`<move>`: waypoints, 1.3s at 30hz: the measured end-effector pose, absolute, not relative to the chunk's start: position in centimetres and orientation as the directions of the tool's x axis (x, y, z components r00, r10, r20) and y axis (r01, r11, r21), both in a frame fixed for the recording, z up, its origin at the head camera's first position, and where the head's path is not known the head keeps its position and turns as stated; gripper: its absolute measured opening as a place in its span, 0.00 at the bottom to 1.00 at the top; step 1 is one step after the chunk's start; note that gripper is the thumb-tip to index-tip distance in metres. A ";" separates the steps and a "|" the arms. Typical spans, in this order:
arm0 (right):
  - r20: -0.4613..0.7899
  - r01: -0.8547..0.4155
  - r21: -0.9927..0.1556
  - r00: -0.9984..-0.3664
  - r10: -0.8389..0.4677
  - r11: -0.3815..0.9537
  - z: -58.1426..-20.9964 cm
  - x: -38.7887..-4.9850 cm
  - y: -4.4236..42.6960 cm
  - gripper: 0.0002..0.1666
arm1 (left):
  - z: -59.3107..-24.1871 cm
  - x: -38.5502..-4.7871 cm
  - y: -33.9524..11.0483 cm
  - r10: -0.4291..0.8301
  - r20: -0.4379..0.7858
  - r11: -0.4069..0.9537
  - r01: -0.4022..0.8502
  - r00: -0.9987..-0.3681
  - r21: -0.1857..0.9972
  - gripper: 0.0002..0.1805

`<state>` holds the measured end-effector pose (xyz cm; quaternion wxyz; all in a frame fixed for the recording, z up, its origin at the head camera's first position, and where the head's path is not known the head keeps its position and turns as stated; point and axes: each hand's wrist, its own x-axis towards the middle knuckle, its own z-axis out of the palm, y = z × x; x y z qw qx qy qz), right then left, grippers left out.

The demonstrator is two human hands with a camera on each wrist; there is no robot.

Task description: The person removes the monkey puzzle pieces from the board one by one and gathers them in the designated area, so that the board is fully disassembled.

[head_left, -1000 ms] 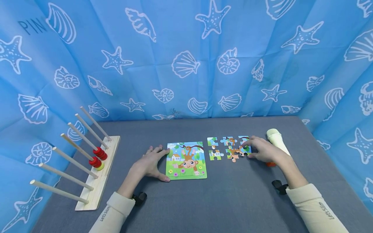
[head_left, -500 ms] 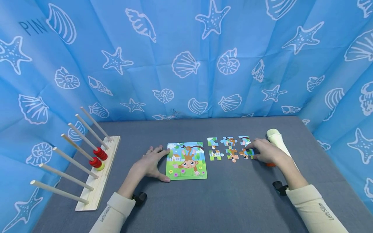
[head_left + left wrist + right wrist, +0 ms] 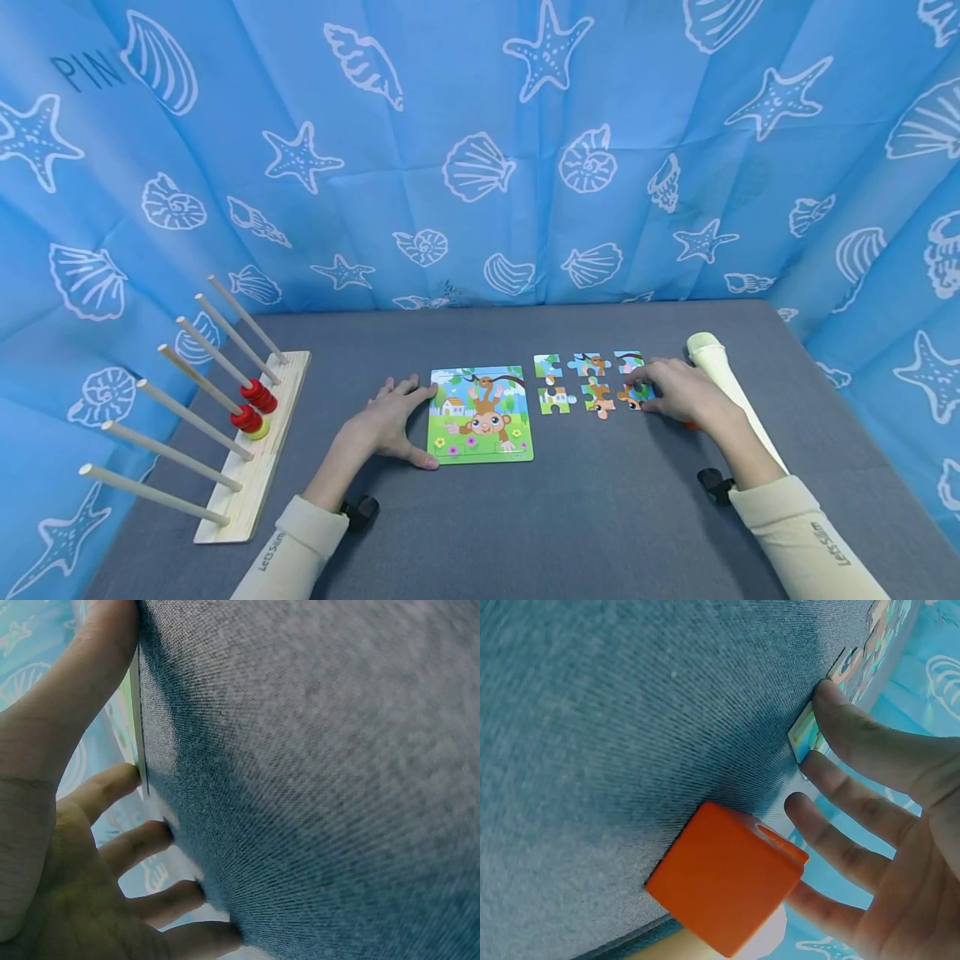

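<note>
A square jigsaw board (image 3: 480, 417) with a monkey picture lies flat at mid table. My left hand (image 3: 386, 421) rests along its left side, fingers spread. The thumb touches the lower left corner and the index finger the upper left edge. To the right, several loose puzzle pieces (image 3: 555, 398) lie in two rows. At the right end of the nearer row, my right hand (image 3: 681, 390) pinches one puzzle piece (image 3: 804, 735) between thumb and index finger, on the cloth. Its other fingers are spread, near an orange block (image 3: 727, 881).
A pale microphone-shaped object (image 3: 708, 354) lies beyond the right hand, partly hidden by the forearm. At the left stands a wooden rack (image 3: 255, 467) with slanting pegs and red and yellow rings (image 3: 255, 398). A blue shell-print curtain (image 3: 480, 217) hangs behind the grey tabletop (image 3: 525, 533).
My right hand has slid the end piece of the nearer row slightly right, apart from the monkey-face piece, and its forearm has shifted a little. The left hand has stayed on the board.
</note>
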<state>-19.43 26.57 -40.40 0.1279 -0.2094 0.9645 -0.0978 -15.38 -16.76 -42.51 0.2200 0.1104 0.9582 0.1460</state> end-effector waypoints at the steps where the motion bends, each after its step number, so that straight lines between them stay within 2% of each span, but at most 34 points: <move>1: -0.204 -0.383 -0.244 -0.878 -0.433 0.891 -40.4 -19.5 26.6 0.24 | -42.5 -15.4 -16.8 0.276 -0.389 0.933 0.147 -0.879 0.329 0.64; 10: -0.171 -0.395 -0.261 -0.879 -0.445 0.881 -40.3 -19.3 26.7 0.23 | -42.4 -15.3 -16.8 0.274 -0.382 0.934 0.149 -0.883 0.324 0.64; 14: -0.106 -0.409 -0.272 -0.887 -0.449 0.871 -40.2 -19.1 26.4 0.20 | -42.2 -15.3 -16.8 0.268 -0.389 0.940 0.151 -0.881 0.306 0.63; 19: -0.032 -0.400 -0.350 -0.899 -0.437 0.847 -39.6 -18.4 25.2 0.19 | -41.9 -15.4 -16.7 0.262 -0.383 0.951 0.171 -0.886 0.257 0.63; 25: -0.027 -0.376 -0.428 -0.904 -0.427 0.822 -38.8 -17.7 22.6 0.20 | -41.6 -15.4 -16.3 0.268 -0.326 0.959 0.219 -0.907 0.179 0.63; 39: 0.021 -0.413 -0.592 -0.866 -0.499 0.692 -39.9 -16.4 15.8 0.21 | -41.7 -15.0 -15.5 0.237 -0.301 0.968 0.197 -0.924 0.156 0.64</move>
